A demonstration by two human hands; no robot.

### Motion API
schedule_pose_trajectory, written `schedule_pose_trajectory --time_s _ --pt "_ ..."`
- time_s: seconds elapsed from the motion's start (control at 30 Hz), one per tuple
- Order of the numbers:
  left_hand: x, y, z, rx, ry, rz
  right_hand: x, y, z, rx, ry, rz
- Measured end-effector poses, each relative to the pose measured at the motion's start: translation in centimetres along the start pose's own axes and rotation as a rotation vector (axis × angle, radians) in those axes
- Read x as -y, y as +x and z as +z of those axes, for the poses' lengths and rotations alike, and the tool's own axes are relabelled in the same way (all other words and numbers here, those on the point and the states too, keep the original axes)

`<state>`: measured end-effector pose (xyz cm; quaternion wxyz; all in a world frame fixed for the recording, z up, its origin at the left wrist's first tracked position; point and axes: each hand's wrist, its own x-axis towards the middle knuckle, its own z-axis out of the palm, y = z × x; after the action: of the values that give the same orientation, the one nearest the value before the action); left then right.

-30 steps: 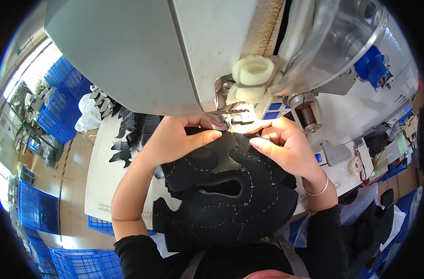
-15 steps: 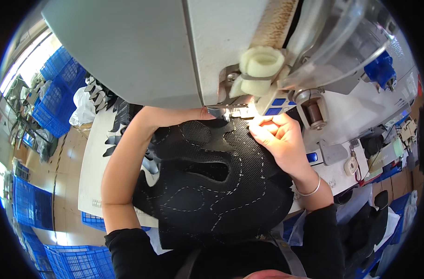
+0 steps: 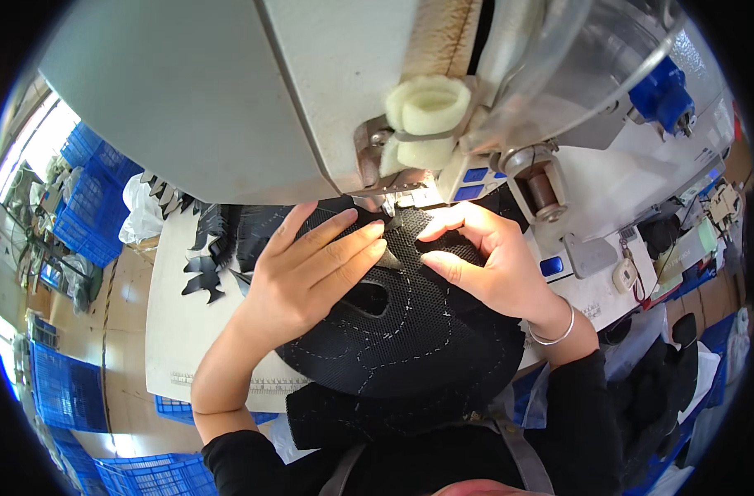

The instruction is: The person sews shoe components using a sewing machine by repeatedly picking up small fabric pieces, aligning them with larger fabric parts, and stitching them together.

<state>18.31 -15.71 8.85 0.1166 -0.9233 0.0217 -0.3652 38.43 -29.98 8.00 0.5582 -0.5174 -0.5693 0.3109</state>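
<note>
A black mesh shoe-upper piece [image 3: 410, 339], with white dashed marking lines and an oval opening, lies on the white table [image 3: 174, 331] and hangs over its near edge. Its far edge is at the lit presser foot [image 3: 387, 202] of a grey sewing machine [image 3: 187, 107]. My left hand [image 3: 302, 285] lies flat on the piece's left part, fingers stretched toward the needle area, partly covering the opening. Just right of the foot, my right hand [image 3: 497, 264] rests on the mesh, thumb and forefinger apart; its other fingers are partly hidden.
Black toothed cut pieces [image 3: 203, 269] lie at the table's left. A brown thread spool [image 3: 542, 194] and a clear plastic shield [image 3: 558, 83] are on the machine's right side. Blue crates [image 3: 67, 384] stand on the floor at left. Dark pieces [image 3: 641, 388] sit at lower right.
My left hand has come from behind the machine head onto the top of the mesh. My right thumb and forefinger have spread apart. The piece has shifted and turned slightly.
</note>
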Motion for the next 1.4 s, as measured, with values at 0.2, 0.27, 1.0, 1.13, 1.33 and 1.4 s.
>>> schedule_pose_trajectory --time_s 0.2,0.27,1.0,1.13,1.33,1.4 --pt "2.3 -0.3 1.0 0.04 -0.26 -0.116 -0.8 0.3 0.8 -0.066 0.03 -0.032" --pt "2.7 -0.6 2.1 -0.039 -0.25 -0.076 -0.9 0.4 0.7 -0.109 0.022 0.016" --pt "-0.9 -1.2 -1.8 0.241 -1.182 -0.85 -0.2 0.5 0.6 -0.299 -0.961 -0.632" --pt "-1.5 -2.4 -2.2 0.135 -0.682 -0.533 0.3 0.1 1.0 -0.329 -0.9 -0.488" --pt "-1.9 -2.4 -2.0 0.162 -0.828 -0.633 0.0 0.3 -0.3 -0.252 -0.828 -0.597" --pt "-2.4 -2.1 -2.2 0.129 -0.879 -0.654 -0.6 0.3 -0.4 -0.273 -0.778 -0.571"
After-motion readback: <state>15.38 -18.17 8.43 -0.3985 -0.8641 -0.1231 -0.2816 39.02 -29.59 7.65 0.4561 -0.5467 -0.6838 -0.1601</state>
